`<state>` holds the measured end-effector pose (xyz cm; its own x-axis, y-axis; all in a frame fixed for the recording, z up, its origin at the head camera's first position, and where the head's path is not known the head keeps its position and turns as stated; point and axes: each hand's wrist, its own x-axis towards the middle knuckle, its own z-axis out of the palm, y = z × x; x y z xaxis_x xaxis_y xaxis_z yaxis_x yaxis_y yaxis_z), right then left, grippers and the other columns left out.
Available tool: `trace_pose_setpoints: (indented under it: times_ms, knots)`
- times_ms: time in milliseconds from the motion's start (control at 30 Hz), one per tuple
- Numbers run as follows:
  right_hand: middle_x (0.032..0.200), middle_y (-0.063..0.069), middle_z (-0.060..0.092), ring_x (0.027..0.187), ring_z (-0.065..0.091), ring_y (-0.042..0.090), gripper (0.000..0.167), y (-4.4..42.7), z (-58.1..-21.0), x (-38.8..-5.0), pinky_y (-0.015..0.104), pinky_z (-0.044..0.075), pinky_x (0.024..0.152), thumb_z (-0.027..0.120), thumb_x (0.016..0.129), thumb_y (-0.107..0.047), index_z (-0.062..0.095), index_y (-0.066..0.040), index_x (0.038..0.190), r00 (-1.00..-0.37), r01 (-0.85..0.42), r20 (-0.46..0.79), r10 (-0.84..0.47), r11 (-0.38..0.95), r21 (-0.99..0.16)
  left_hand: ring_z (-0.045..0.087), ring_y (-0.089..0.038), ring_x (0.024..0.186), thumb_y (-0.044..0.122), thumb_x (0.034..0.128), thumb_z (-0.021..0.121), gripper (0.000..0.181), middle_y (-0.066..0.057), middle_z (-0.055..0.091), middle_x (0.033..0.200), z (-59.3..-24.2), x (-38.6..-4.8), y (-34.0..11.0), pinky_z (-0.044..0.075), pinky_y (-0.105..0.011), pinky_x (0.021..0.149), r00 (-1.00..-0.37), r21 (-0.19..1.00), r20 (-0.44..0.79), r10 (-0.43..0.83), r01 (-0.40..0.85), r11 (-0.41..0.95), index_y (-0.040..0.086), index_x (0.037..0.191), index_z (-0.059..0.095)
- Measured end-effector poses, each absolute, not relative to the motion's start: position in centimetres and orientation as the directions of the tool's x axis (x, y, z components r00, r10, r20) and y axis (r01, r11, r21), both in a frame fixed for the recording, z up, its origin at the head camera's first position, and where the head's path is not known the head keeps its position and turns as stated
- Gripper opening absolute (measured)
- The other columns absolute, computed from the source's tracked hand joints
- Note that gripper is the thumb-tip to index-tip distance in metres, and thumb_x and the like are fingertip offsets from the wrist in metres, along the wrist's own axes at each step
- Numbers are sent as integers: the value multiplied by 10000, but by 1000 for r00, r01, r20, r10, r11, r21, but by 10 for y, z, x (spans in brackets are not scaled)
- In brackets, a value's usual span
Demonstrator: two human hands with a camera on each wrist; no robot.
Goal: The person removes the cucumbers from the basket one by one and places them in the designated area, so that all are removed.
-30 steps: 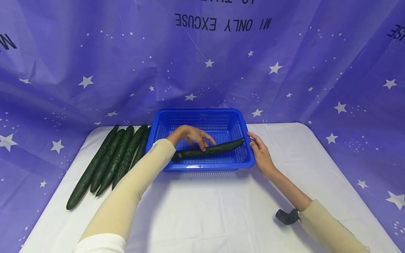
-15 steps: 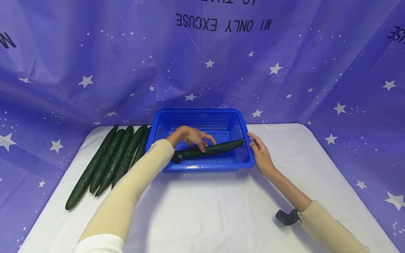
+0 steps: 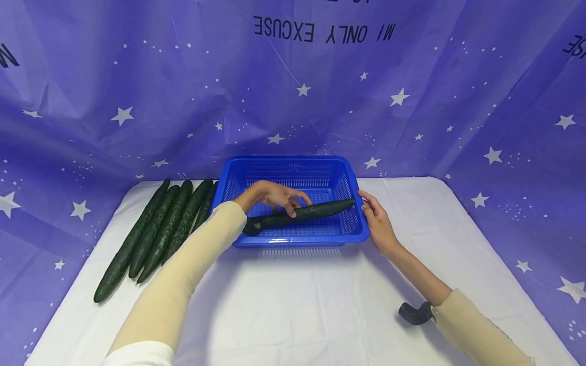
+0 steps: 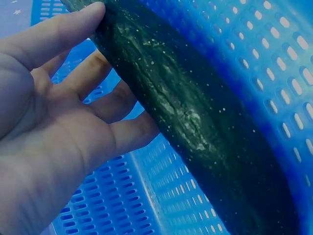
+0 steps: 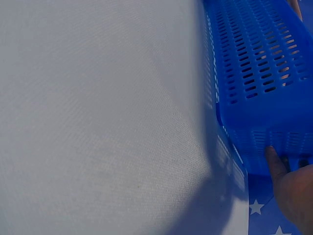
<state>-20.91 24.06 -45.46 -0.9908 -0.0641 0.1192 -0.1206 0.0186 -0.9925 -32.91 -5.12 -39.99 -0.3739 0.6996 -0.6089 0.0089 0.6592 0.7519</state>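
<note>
My left hand holds a dark green cucumber over the inside of a blue plastic basket. The cucumber lies slantwise, its right end close to the basket's right wall. In the left wrist view, the thumb rests along one side of the cucumber and the fingers reach around the far side; their tips are hidden. At the basket's right rim, my right hand grips the edge. The right wrist view has one finger against the basket's outer wall; the other fingers are partly out of frame.
Several more cucumbers lie side by side on the white tablecloth, left of the basket. A purple star-printed curtain surrounds the back and sides. A black curved piece shows beside the right sleeve.
The cucumber in my left hand has shifted slightly up and to the left, with the left forearm moving left too. My right hand stays at the basket's rim.
</note>
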Motion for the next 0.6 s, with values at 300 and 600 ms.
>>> trace_pose_setpoints:
  times_ms: [300,600]
  knots:
    - [1447,256,426,1114,576,195,455,240,-454,-210,241,519,862,332,1092,-114,328,-21,1537,-990,-121,120,-68,12,-993,274,-303,1451,-20,990,577,599,-119,218,1607,-388,-330,-60,237,-652,1092,-390,820,-537,748,-31,572,233,1500,392]
    - [1455,253,417,1132,550,204,459,241,-455,-210,219,499,875,327,1093,-121,321,-23,1542,-992,-113,111,-64,27,-993,204,-261,1477,17,1001,580,597,-71,197,1614,-355,-333,-78,338,-597,1060,-533,903,-373,760,-19,430,233,1502,338]
